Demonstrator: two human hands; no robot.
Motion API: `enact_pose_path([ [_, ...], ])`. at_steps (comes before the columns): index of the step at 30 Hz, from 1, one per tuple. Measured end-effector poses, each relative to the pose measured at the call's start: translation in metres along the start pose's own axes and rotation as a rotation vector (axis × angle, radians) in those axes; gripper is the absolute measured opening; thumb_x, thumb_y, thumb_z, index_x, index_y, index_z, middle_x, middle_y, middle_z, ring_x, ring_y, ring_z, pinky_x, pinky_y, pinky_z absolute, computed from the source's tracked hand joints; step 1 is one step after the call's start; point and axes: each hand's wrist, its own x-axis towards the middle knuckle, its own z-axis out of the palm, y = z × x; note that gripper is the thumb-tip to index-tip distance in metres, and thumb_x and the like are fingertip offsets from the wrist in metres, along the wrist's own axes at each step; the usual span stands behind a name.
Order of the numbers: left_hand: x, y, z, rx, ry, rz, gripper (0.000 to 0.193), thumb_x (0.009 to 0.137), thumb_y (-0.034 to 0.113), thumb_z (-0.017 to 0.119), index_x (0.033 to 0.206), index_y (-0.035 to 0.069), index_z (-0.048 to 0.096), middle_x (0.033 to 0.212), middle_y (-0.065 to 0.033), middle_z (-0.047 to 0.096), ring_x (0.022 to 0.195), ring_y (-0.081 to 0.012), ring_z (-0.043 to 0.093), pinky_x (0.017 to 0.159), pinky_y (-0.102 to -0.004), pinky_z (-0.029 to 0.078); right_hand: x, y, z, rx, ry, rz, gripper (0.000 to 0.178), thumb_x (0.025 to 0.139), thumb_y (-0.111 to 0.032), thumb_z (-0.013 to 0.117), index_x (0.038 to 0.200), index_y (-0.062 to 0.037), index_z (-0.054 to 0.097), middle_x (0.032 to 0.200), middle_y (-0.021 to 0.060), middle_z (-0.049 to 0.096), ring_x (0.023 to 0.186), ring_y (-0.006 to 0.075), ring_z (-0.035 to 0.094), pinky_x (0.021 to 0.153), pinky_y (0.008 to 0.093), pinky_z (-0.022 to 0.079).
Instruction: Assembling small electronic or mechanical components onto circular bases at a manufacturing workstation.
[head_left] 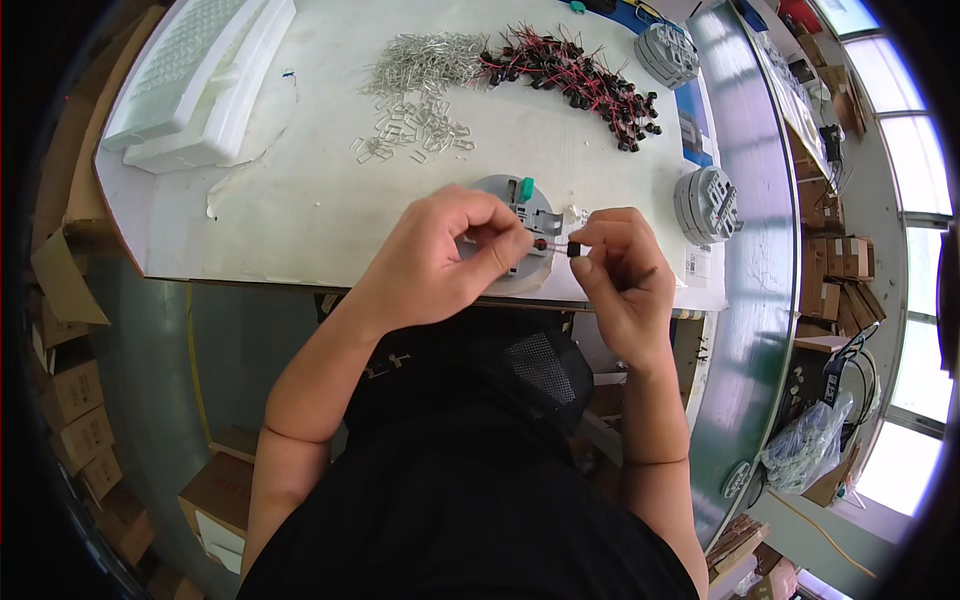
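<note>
In the head view, the right hand (632, 285) pinches a small black part (573, 249) between thumb and forefinger. The left hand (435, 255) has its thumb and forefinger brought together over a gray round base (528, 268); I cannot tell whether they grip a wire end. Thin wires (556, 247) run from the black part toward those left fingertips, and the part sits just right of the base, near the table's front edge.

A hard tug by the right hand could strain the wires or pull them loose. If the pinch slips, the small part might drop over that near edge. The base could also turn if pressed off-center.

On the pale table (300, 220) lie a heap of bent metal clips (425, 65), a heap of black parts with red wires (580, 80), white foam trays (180, 90) at the left, and two gray round units (706, 205) at the right. Around it are cardboard boxes (80, 420), a clear plastic bag (808, 440) and bright windows (905, 170).
</note>
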Motion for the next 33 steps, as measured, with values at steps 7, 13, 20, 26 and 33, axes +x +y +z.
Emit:
enact_pose_path([
  [7,0.001,-0.024,0.013,0.64,0.189,0.219,0.012,0.083,0.01,0.08,0.083,0.005,0.07,0.093,-0.0051,0.061,0.09,-0.026,0.054,0.085,-0.0393,0.048,0.007,0.001,0.008,-0.436,-0.095,0.043,0.021,0.086,0.007,0.073,0.104,-0.0035,0.07,0.099,0.0074,0.064,0.066,0.0195,0.061,0.058,0.0319,0.048],
  [13,0.003,-0.037,0.021,0.639,0.239,0.223,0.014,0.078,0.013,0.082,0.08,0.008,0.069,0.101,-0.0063,0.055,0.099,-0.0294,0.052,0.089,-0.0413,0.047,0.018,-0.015,0.014,-0.84,-0.237,-0.025,0.015,0.085,0.0,0.073,0.099,-0.0049,0.07,0.097,0.0108,0.063,0.071,0.0351,0.066,0.062,0.0455,0.053],
  [20,0.001,-0.041,0.023,0.567,0.273,0.183,0.018,0.077,0.014,0.083,0.086,0.008,0.068,0.103,-0.0066,0.056,0.101,-0.0304,0.053,0.091,-0.0427,0.047,0.029,-0.006,0.009,-0.82,-0.331,-0.086,0.014,0.085,-0.001,0.073,0.099,-0.0048,0.072,0.098,0.0119,0.065,0.071,0.0367,0.066,0.064,0.0467,0.054],
  [26,-0.001,-0.042,0.025,0.604,0.309,0.186,0.027,0.079,0.019,0.082,0.099,0.011,0.066,0.113,-0.0075,0.056,0.106,-0.0319,0.054,0.095,-0.0451,0.046,0.016,-0.014,0.01,-0.721,-0.368,-0.127,0.014,0.091,-0.002,0.07,0.105,-0.003,0.074,0.091,0.0112,0.065,0.068,0.0327,0.068,0.061,0.0417,0.054],
  [33,-0.002,-0.04,0.024,0.643,0.264,0.136,0.03,0.081,0.022,0.081,0.104,0.012,0.064,0.118,-0.0073,0.054,0.109,-0.0314,0.052,0.098,-0.0452,0.045,0.027,0.015,0.002,0.372,0.003,-0.133,0.043,0.113,-0.028,0.048,0.084,0.0007,0.062,0.071,0.0073,0.053,0.05,0.0175,0.047,0.047,0.0316,0.04],
])
